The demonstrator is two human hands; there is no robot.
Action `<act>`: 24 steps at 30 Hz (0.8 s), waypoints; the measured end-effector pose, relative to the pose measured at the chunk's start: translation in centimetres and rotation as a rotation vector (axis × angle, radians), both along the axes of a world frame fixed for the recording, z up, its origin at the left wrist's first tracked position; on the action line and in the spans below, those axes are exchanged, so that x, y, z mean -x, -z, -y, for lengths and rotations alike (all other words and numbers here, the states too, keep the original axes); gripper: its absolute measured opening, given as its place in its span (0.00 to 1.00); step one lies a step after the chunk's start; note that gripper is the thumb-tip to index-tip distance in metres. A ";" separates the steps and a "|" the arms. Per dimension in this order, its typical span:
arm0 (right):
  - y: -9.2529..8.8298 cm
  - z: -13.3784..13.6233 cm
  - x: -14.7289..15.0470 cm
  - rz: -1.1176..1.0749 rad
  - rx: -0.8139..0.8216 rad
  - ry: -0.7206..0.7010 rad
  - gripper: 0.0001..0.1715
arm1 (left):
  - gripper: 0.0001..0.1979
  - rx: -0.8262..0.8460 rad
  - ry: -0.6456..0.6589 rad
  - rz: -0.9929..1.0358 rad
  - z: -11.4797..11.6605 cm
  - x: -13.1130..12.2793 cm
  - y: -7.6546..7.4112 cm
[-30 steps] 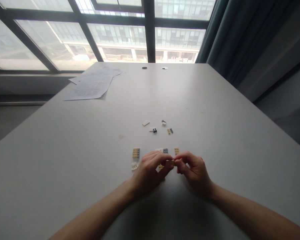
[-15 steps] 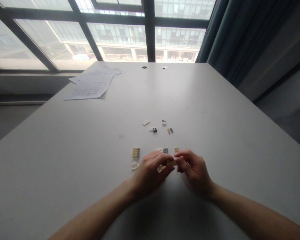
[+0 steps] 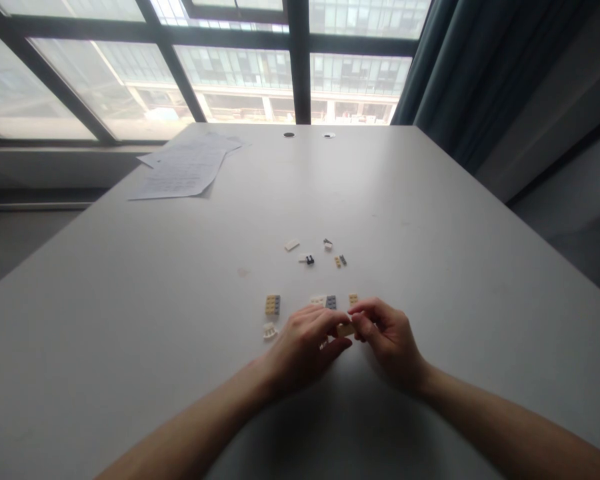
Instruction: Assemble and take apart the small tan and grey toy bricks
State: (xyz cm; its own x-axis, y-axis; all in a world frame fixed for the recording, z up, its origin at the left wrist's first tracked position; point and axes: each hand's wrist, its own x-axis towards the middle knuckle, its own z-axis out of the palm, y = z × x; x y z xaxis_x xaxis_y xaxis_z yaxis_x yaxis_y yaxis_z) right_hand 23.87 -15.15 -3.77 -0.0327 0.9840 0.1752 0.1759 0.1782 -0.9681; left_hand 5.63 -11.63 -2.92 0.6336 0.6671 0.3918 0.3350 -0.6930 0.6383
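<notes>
left hand curled, fingertips pinching left end of small tan plastic brick | brick held between both hands just above white bench, long axis left-right | right hand curled, pinching right end | tan-and-grey studded plate lies left

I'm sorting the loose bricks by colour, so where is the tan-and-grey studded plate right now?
In the head view the tan-and-grey plate lies flat on the white table, left of the left hand, just beyond the small white ribbed piece, touching neither.
</notes>
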 end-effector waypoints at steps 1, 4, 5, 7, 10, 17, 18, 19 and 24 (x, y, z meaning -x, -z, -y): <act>0.0 0.0 0.0 0.007 -0.002 -0.002 0.06 | 0.07 0.004 0.001 -0.006 0.0 0.0 0.0; 0.0 0.0 0.0 0.032 -0.005 -0.002 0.06 | 0.07 0.010 0.008 -0.019 0.0 0.0 0.1; 0.0 -0.1 0.0 0.036 -0.003 -0.002 0.06 | 0.07 0.007 0.013 -0.021 0.0 0.0 0.1; 0.0 -0.1 -0.1 0.038 0.003 -0.002 0.06 | 0.07 -0.003 0.023 -0.022 0.0 0.0 0.1; 0.0 -0.1 -0.1 0.040 0.016 -0.002 0.06 | 0.08 -0.023 0.026 -0.032 0.0 0.0 0.1; -0.1 -0.2 -0.1 0.022 0.021 -0.017 0.07 | 0.07 -0.132 0.017 -0.008 0.0 -0.2 0.2; -0.1 -0.2 0.0 0.012 0.019 -0.021 0.07 | 0.06 -0.149 0.009 0.000 0.0 -0.2 0.1; -0.1 -0.2 0.0 0.000 0.017 -0.023 0.07 | 0.06 -0.160 -0.003 0.008 0.0 -0.2 0.0; -0.2 -0.2 -0.1 -0.037 -0.005 -0.046 0.06 | 0.06 -0.137 -0.119 0.058 0.0 -0.2 -0.4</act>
State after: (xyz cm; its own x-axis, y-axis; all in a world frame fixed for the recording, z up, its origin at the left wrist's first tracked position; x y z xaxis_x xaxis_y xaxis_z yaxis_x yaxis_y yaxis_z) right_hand 24.00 -14.96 -3.61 -0.0710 0.9808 0.1818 0.1312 0.1899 -0.9730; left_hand 5.81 -11.59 -2.55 0.5267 0.6740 0.5180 0.3852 -0.7324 0.5614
